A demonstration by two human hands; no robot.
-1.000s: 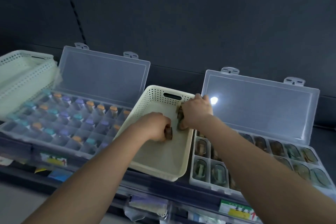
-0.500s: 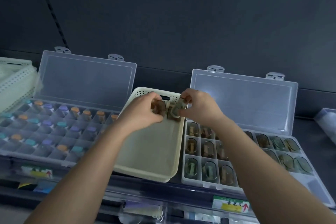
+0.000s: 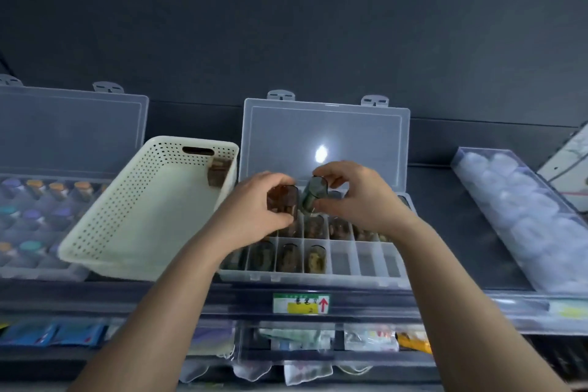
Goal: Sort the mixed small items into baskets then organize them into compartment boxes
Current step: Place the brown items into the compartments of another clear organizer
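In the middle of the frame both hands are raised over the open compartment box (image 3: 318, 270). The left hand (image 3: 254, 204) pinches a small brown case (image 3: 284, 200) between thumb and fingers. The right hand (image 3: 356, 197) pinches a small greenish case (image 3: 313, 192) in the same way, and the two cases are just beside each other, above the back row of the box. The front row of the box holds four similar cases at its left end, and the compartments to their right look empty. The clear lid (image 3: 327, 137) stands upright behind the hands. To the left of the box a cream basket (image 3: 105, 232) lies tilted, with one brown case (image 3: 219, 172) in its far right corner. At the left edge of the frame is another open box (image 3: 28, 210) with small capped bottles.
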